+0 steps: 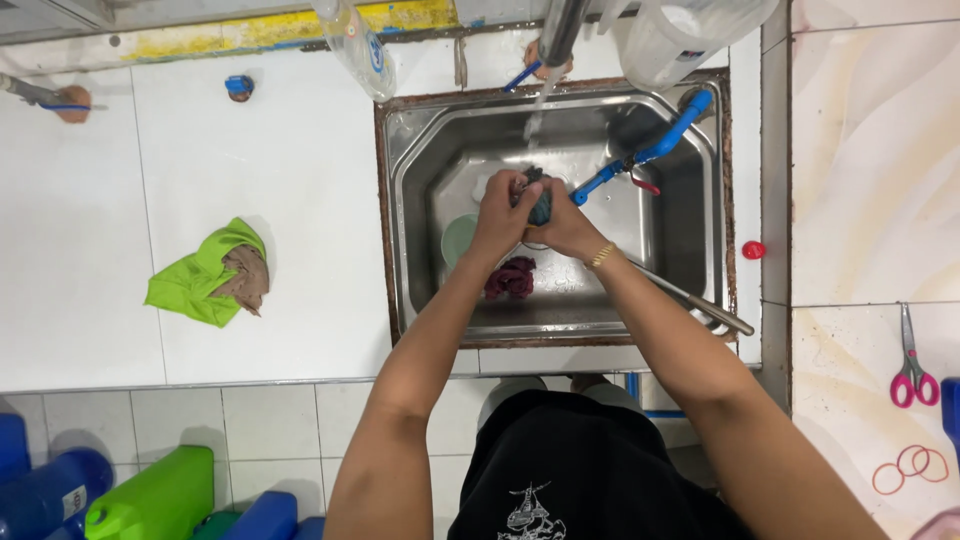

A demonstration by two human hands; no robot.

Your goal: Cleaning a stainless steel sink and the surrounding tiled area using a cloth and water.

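Note:
Both hands meet over the steel sink [415,200] under running water from the tap [560,35]. My left hand [498,215] and my right hand [565,225] squeeze a dark teal cloth [538,200] between them. A dark red cloth [510,278] lies on the sink floor below my left wrist. A pale green round dish [458,238] sits at the sink's left side. My right wrist wears a gold bracelet [601,256].
A green and brown cloth [212,275] lies on the white counter at left. A blue-handled tool [650,150] and a metal rod [700,305] lean in the sink. Pink scissors [911,370] and rubber bands [910,468] rest on the right counter. Blue and green containers [150,495] stand on the floor.

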